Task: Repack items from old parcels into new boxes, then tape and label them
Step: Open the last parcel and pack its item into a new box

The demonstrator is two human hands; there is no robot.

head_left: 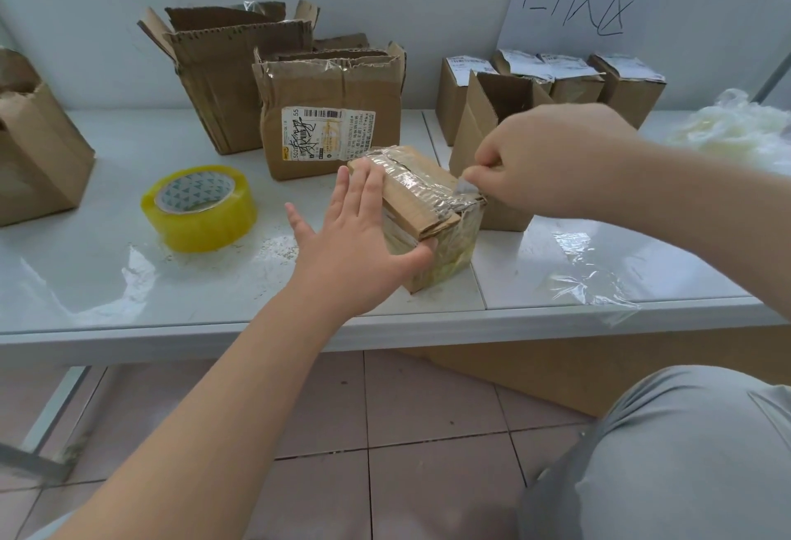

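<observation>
Left hand point(355, 240): palm down, fingers point(369, 182) straight and close together, laid flat on the top of the taped parcel point(428, 208). The little finger is splayed out to the left and the thumb lies against the parcel's near face. Left forearm point(214, 389): bare, reaching in from the lower left. Right hand point(552, 158): knuckles up, fingers curled, thumb and forefinger pinching a tape end point(468, 187) at the parcel's right top corner. Right forearm point(706, 214): bare, entering from the right edge. One knee point(663, 454), in grey trousers, at lower right
</observation>
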